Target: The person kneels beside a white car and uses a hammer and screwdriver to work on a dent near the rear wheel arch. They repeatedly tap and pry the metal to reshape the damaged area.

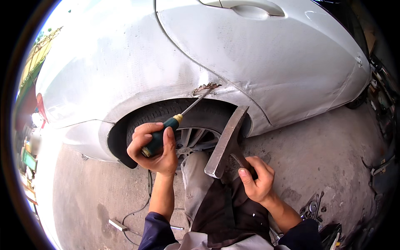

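My left hand [154,148] is closed round the dark green handle of a screwdriver [164,133]. The shaft slants up to the right, and its tip meets a torn, rusty gash [207,87] in the white car's rear fender [125,62], just above the wheel arch. In my right hand [259,179] is a hammer [228,143] with a long, worn metal head, gripped by its handle. The head stands apart from the screwdriver, in front of the wheel. Dents and creases run from the gash into the door [266,62].
Behind my hands sits the car's wheel [198,135] with its tyre. A cable [135,212] with a pale block [118,225] lies on the concrete floor [91,187] at left. Metal tools [312,206] lie at the lower right, with dark equipment [381,171] along the right edge.
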A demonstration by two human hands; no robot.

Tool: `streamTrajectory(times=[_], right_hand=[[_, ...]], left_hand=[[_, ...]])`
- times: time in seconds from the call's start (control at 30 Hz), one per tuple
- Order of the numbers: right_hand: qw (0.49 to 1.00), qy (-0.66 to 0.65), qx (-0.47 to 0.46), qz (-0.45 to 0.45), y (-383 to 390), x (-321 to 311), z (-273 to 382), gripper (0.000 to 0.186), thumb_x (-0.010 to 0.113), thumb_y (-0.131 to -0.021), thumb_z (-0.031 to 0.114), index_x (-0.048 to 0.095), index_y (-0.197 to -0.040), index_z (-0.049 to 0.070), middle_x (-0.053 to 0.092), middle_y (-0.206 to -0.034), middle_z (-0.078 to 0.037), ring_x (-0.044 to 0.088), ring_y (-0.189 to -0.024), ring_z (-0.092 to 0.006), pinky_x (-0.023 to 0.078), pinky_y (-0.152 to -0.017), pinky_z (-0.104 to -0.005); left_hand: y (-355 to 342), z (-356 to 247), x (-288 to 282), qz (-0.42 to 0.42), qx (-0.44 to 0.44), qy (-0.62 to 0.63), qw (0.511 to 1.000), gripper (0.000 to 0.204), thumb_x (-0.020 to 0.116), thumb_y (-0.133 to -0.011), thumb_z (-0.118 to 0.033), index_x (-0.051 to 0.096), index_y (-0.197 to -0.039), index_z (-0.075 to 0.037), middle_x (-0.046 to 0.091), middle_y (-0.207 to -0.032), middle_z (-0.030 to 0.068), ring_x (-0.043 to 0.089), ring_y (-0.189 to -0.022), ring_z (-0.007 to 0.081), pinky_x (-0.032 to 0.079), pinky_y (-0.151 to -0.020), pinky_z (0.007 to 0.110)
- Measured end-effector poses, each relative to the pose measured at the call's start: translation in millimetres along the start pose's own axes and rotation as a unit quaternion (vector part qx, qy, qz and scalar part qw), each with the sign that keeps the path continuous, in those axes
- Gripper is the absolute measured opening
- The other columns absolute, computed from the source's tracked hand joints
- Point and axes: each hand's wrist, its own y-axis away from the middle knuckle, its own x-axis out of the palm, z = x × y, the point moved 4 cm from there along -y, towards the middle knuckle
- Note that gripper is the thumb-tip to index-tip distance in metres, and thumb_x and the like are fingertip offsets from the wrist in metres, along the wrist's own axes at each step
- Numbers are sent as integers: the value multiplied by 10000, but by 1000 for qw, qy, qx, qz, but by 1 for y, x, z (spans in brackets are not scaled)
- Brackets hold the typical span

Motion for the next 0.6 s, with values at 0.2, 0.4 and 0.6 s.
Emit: streamTrajectory(times=[0.2, 0.4, 0.6], right_hand=[[998, 9, 55, -19, 40, 4, -17, 253, 695, -912, 192, 642, -968, -49, 644, -759, -145, 643, -644, -272, 496, -584, -343], [983, 19, 179, -21, 87, -13, -63, 291, 685, -920, 207, 644, -984, -73, 670, -811, -194, 667, -704, -332, 523, -641, -368], [975, 32, 216, -31, 110, -16, -91, 312, 667, -932, 215, 644, -1014, -85, 680, -840, -207, 681, -745, -341, 530, -684, -373]], left_hand=[[39, -4, 24, -84, 56, 104, 989, 432, 668, -862, 46, 295, -1020, -106, 555, -935, 132, 597, -780, 264, 571, -758, 491], [6, 12, 37, -122, -4, 235, 964, 320, 561, -933, 47, 287, -980, -111, 480, -867, 115, 566, -660, 246, 583, -585, 461], [-17, 47, 47, -213, -86, 240, 943, 165, 522, -1001, -43, 366, -1000, -96, 499, -693, 112, 539, -573, 192, 530, -511, 359]])
